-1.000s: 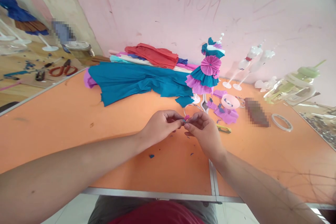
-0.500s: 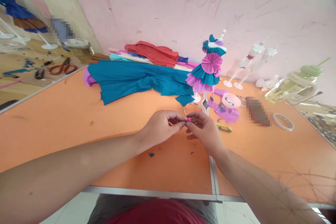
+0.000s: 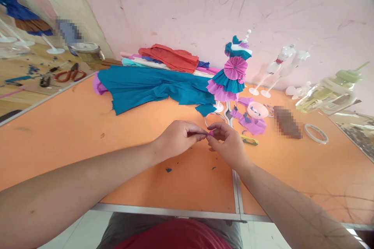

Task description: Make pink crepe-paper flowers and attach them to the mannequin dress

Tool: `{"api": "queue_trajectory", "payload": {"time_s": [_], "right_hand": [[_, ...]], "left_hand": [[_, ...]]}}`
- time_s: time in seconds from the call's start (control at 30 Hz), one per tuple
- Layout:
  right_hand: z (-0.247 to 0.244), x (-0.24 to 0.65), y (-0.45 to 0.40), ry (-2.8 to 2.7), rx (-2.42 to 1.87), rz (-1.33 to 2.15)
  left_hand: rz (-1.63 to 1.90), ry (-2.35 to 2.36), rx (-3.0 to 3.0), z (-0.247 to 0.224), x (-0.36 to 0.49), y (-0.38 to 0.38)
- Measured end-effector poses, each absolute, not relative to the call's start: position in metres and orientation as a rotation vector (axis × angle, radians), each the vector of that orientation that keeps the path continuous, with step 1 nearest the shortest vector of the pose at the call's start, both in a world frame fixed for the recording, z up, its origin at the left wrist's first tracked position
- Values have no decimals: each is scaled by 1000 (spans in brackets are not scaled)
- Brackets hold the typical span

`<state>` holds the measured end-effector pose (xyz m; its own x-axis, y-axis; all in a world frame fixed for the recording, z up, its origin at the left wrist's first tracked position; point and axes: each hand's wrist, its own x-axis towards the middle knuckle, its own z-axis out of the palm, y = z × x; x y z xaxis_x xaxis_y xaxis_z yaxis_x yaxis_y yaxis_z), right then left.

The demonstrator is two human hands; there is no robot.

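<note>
Between my two hands, above the orange table, is a small pink crumpled piece (image 3: 210,133), perhaps paper. My left hand (image 3: 180,137) pinches its left side with thumb and forefinger. My right hand (image 3: 228,140) pinches it from the right, the other fingers curled. Much of the piece is hidden by the fingertips. Just beyond my hands stands a mannequin figure in a teal and pink pleated dress (image 3: 233,72) with a round pink rosette. Near my right hand lies a yellow cutter (image 3: 249,141).
Teal crepe sheets (image 3: 157,87) lie at the back left, by a red folded stack (image 3: 171,57). A pink bowl (image 3: 257,110) sits among purple scraps (image 3: 254,125). Farther right are a tape roll (image 3: 316,134) and a green-lidded bottle (image 3: 333,85). Orange-handled pliers (image 3: 70,74) lie left.
Both hands stay together on the pink piece, with only slight finger movement. My right hand's lower fingers have curled in a little. The view has shifted slightly.
</note>
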<state>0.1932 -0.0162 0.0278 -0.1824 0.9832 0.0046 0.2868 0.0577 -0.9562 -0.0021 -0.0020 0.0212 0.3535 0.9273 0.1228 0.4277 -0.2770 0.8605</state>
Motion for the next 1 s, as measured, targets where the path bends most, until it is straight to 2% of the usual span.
{"api": "queue_trajectory", "payload": {"time_s": [0.3, 0.53, 1.0], "right_hand": [[22, 192, -17, -1643, -1320, 1074], [32, 187, -24, -1535, -1231, 1197], [38, 191, -19, -1361, -1270, 1413]], "left_hand": [[800, 1205, 1830, 26, -3, -2], [902, 1151, 1547, 30, -3, -1], [889, 1145, 1454, 33, -3, -3]]}}
